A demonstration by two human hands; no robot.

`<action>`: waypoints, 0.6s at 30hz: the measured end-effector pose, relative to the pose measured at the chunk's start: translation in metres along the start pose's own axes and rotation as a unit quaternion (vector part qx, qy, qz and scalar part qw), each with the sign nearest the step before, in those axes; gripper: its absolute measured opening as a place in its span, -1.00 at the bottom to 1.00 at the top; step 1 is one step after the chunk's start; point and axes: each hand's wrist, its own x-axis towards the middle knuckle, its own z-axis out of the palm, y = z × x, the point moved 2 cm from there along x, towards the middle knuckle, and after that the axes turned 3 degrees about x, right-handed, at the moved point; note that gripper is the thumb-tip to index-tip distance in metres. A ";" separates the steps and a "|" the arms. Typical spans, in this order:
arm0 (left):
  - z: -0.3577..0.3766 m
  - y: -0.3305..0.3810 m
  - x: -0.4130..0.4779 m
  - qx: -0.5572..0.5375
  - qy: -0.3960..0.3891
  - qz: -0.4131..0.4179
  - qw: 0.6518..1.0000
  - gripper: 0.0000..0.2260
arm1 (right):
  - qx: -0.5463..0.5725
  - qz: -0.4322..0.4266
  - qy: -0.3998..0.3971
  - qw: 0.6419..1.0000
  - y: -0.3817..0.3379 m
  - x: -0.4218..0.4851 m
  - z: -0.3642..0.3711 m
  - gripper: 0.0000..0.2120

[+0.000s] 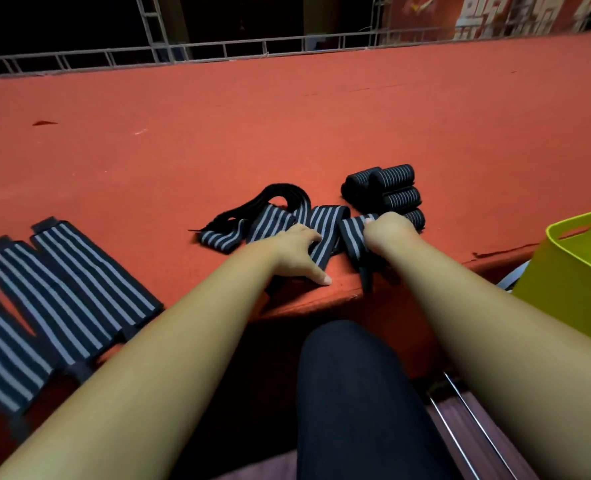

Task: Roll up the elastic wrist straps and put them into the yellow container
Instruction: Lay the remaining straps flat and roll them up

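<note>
**Q:** State of the left hand?
**A:** My left hand (pixel 299 249) is open. The fingers are spread and press down on the strap (pixel 325 223), and the thumb tip touches the table (pixel 287 133) just inside the near edge.

**Q:** State of the right hand?
**A:** My right hand (pixel 386 233) is curled. It pinches one end of the same strap between thumb and fingers.

**Q:** Position of the strap?
**A:** It is close to the near edge, right of centre. It runs in loose folds from my right hand leftward, under my left hand. Its left end lies against a tangle of black cord (pixel 280 195). A dark end piece hangs over the near edge below my right hand.

**Q:** Other straps?
**A:** The rolls (pixel 391 192) are stacked touching one another, directly behind my right hand. The flat straps (pixel 62 299) lie side by side at the near-left corner, unrolled, with their ends reaching the near edge.

**Q:** Position of the container?
**A:** The container (pixel 571 282) is off the table, beside the right end of the near edge. One slot handle shows below its rim. I cannot tell what is inside.

**Q:** Anything else?
**A:** My knee (pixel 349 393) sits below the near edge, between my forearms. A metal truss (pixel 218 53) runs along the far edge
</note>
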 end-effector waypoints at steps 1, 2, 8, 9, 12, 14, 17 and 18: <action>0.004 0.002 0.002 0.026 0.012 0.001 1.000 -0.02 | -0.019 0.009 -0.005 1.000 0.001 -0.002 0.001 -0.59; 0.006 0.005 0.003 0.037 0.025 0.000 0.999 -0.11 | -0.043 0.009 -0.011 0.999 0.000 -0.003 0.001 -0.60; 0.001 0.016 0.002 0.123 0.139 0.002 0.983 -0.90 | -0.099 -0.012 -0.015 0.995 -0.001 -0.003 0.003 -0.63; 0.000 0.014 0.002 0.113 0.159 -0.013 0.981 -0.85 | -0.099 -0.005 -0.006 0.995 0.001 -0.005 0.002 -0.65; -0.010 0.007 -0.003 0.024 0.241 -0.057 0.968 -0.78 | -0.092 -0.010 0.022 0.995 0.002 -0.007 0.001 -0.69; -0.020 -0.004 -0.006 -0.089 0.298 -0.086 0.947 -0.79 | -0.062 -0.035 0.008 0.997 -0.003 -0.009 0.001 -0.69; -0.037 -0.019 -0.013 -0.313 0.329 -0.121 0.883 -0.80 | -0.034 -0.059 0.001 0.998 -0.008 -0.008 0.007 -0.53; -0.043 -0.021 -0.016 -0.384 0.327 -0.125 0.854 -0.81 | -0.071 -0.053 0.055 0.995 -0.006 -0.013 0.005 -0.48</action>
